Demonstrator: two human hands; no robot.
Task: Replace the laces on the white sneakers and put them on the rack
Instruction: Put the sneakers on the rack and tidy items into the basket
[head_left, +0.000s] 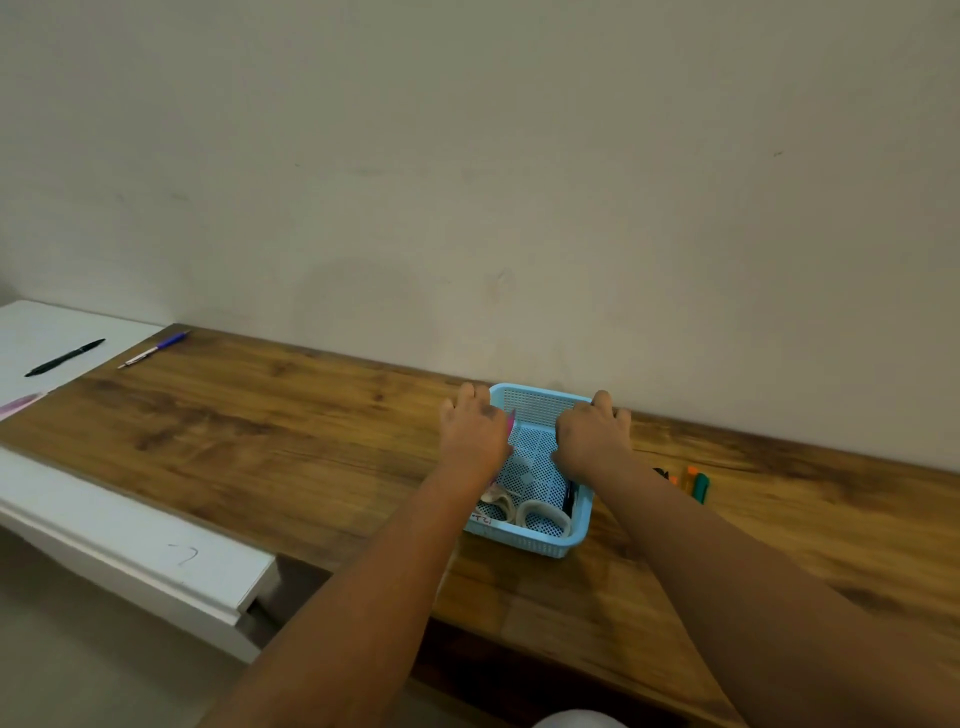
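1. Head view: both arms reach fwd over wooden desk (311, 441) to a blue basket (540, 543) set near the wall.
2. Left hand (470, 434) has fingers curled over basket's left rim; right hand (592, 434) has fingers curled over the far-right rim. Looks like a two-sided hold so the basket can be slid or lifted w/o tipping.
3. Inside the basket: pale loops (540, 514), prob. rolled laces, plus a dark item at the right wall; can't ID it.
4. Sneakers & rack not in view, so task is at an early stage, likely fetching supplies.
5. Markers (696, 483) lie just right of basket; two pens (104, 353) are well apart at far left.
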